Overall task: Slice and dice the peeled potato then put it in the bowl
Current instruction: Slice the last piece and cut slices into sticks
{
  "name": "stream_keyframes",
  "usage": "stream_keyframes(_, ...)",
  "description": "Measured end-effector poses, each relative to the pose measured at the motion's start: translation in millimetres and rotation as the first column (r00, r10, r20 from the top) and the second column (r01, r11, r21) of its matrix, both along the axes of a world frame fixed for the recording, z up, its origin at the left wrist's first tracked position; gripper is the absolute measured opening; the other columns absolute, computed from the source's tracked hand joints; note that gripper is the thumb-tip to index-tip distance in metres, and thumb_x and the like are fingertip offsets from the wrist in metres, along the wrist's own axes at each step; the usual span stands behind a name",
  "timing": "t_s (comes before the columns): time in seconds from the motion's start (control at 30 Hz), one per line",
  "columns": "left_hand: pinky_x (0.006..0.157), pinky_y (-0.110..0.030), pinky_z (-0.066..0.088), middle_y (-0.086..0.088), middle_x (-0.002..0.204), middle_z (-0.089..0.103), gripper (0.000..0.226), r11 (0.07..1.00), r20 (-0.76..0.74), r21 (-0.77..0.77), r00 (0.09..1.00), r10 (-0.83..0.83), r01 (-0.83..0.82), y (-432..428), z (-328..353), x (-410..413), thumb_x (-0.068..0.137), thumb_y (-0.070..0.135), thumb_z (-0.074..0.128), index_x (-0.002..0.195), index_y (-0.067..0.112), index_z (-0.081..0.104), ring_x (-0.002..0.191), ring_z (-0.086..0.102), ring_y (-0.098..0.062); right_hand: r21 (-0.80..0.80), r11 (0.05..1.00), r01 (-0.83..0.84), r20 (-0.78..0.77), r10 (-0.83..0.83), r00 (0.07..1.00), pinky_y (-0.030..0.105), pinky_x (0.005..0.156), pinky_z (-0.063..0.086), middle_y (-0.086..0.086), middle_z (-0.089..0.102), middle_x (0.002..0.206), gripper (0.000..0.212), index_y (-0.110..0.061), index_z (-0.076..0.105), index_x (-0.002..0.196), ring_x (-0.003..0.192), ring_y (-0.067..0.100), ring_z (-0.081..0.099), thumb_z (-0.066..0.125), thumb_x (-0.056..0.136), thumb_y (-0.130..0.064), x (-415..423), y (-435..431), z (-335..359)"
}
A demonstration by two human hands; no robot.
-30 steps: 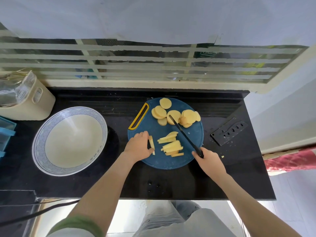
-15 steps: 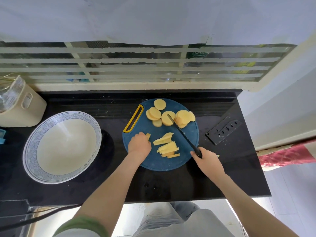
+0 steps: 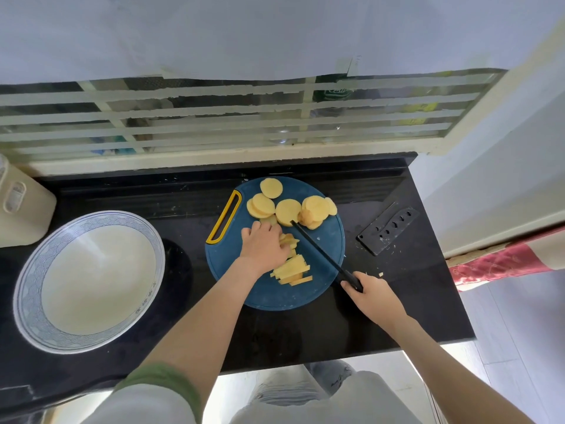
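Observation:
A round blue cutting board [image 3: 269, 293] with a yellow handle slot lies on the black counter. Several round potato slices [image 3: 287, 209] lie at its far side, and a pile of potato sticks [image 3: 293, 270] sits in its middle. My left hand [image 3: 264, 247] rests on the board with its fingers curled over the far end of the sticks. My right hand [image 3: 373, 298] grips the handle of a black knife [image 3: 318, 250], whose blade slants up over the board to the slices. A large white bowl [image 3: 30, 298] with a blue patterned rim stands empty at the left.
A black knife sheath [image 3: 388, 229] lies on the counter right of the board. A beige container [image 3: 23, 206] stands at the far left. A barred window runs along the back. The counter's right edge drops off beside a red patterned cloth [image 3: 501, 264].
My left hand has moved from the left side of the board up and right onto the potato sticks, pushing them together. The knife has stayed at about the same slant.

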State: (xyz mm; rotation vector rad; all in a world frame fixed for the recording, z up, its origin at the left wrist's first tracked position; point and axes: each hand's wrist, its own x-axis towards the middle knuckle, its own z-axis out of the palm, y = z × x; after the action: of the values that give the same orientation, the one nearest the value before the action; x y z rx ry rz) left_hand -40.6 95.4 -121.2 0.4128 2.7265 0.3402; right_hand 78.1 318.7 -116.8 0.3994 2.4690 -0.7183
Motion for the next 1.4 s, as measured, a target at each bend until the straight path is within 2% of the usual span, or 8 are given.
stream_keyframes(0.13, 0.099, -0.041, 0.025, 0.002, 0.129, 0.044, 0.079, 0.996, 0.02, -0.01, 0.996, -0.084, 0.085, 2, 0, 10, 0.074, 0.076, 0.05, 0.13, 0.022, 0.043, 0.121, 0.035, -0.02, 0.003, 1.0, -0.017, 0.021, 0.017, 1.0, 0.029, 0.069, 0.052, -0.003, 0.061, 0.077, 0.023, -0.021, 0.059, 0.096, 0.071, 0.013, 0.06, 0.046, 0.099, -0.04, 1, 0, -1)
stream_keyframes(0.27, 0.101, -0.041, 0.024, -0.001, 0.128, 0.04, 0.097, 0.989, -0.006, -0.065, 0.991, -0.137, 0.136, 3, 1, 21, 0.063, 0.083, 0.055, 0.131, 0.017, 0.037, 0.12, 0.034, -0.022, 0.0, 0.999, -0.038, 0.053, 0.037, 0.998, 0.031, 0.074, 0.054, -0.003, 0.062, 0.081, 0.022, -0.021, 0.059, 0.098, 0.073, 0.013, 0.06, 0.045, 0.099, -0.039, 2, -3, -4)
stream_keyframes(0.4, 0.101, -0.039, 0.022, -0.001, 0.128, 0.038, 0.096, 0.992, -0.028, -0.068, 0.994, -0.108, 0.106, -4, -3, 28, 0.066, 0.077, 0.059, 0.137, 0.017, 0.033, 0.119, 0.033, -0.022, -0.018, 0.999, -0.041, 0.077, 0.042, 0.996, 0.034, 0.078, 0.055, -0.001, 0.063, 0.085, 0.024, -0.02, 0.059, 0.1, 0.077, 0.015, 0.061, 0.045, 0.099, -0.039, 6, -10, -5)
stream_keyframes(0.67, 0.104, -0.039, 0.021, -0.002, 0.134, 0.035, 0.096, 1.0, 0.03, -0.017, 0.999, 0.01, -0.01, -18, -8, 40, 0.071, 0.069, 0.063, 0.144, 0.018, 0.028, 0.126, 0.03, -0.023, -0.034, 0.998, -0.049, 0.046, 0.05, 0.998, 0.032, 0.073, 0.054, -0.004, 0.061, 0.08, 0.023, -0.023, 0.057, 0.094, 0.073, 0.013, 0.06, 0.045, 0.098, -0.042, 10, -28, -8)
stream_keyframes(0.83, 0.104, -0.039, 0.021, -0.002, 0.134, 0.034, 0.096, 0.999, 0.06, 0.041, 0.998, 0.019, -0.022, -19, -7, 44, 0.071, 0.068, 0.065, 0.145, 0.02, 0.027, 0.126, 0.031, -0.023, -0.043, 0.999, -0.013, 0.059, 0.016, 0.998, 0.021, 0.059, 0.043, -0.003, 0.06, 0.082, 0.022, -0.022, 0.054, 0.095, 0.069, 0.009, 0.056, 0.044, 0.099, -0.041, 12, -26, -4)
stream_keyframes(1.1, 0.101, -0.039, 0.023, -0.002, 0.13, 0.036, 0.102, 0.999, -0.007, -0.045, 1.0, 0.003, -0.003, -20, -7, 52, 0.065, 0.073, 0.064, 0.143, 0.018, 0.027, 0.123, 0.034, -0.022, -0.14, 0.987, 0.08, 0.02, -0.078, 0.997, 0.028, 0.073, 0.049, -0.001, 0.063, 0.088, 0.026, -0.015, 0.059, 0.105, 0.079, 0.014, 0.06, 0.045, 0.099, -0.037, 17, -59, -11)
stream_keyframes(1.3, 0.1, -0.038, 0.024, -0.003, 0.13, 0.037, 0.096, 0.996, -0.05, -0.06, 0.997, 0.057, -0.06, -18, -14, 57, 0.069, 0.069, 0.063, 0.141, 0.015, 0.029, 0.121, 0.035, -0.022, -0.173, 0.983, 0.066, 0.043, -0.059, 0.997, 0.024, 0.07, 0.043, -0.001, 0.061, 0.089, 0.024, -0.015, 0.058, 0.106, 0.078, 0.012, 0.059, 0.045, 0.1, -0.034, 11, -59, -10)
stream_keyframes(1.4, 0.1, -0.039, 0.023, -0.002, 0.131, 0.036, 0.1, 0.996, -0.054, -0.058, 0.997, 0.061, -0.065, -17, -13, 58, 0.067, 0.073, 0.062, 0.141, 0.015, 0.028, 0.121, 0.034, -0.022, -0.187, 0.979, 0.086, 0.052, -0.077, 0.996, 0.025, 0.069, 0.047, -0.001, 0.061, 0.085, 0.022, -0.017, 0.058, 0.102, 0.075, 0.012, 0.059, 0.048, 0.099, -0.036, 9, -55, -10)
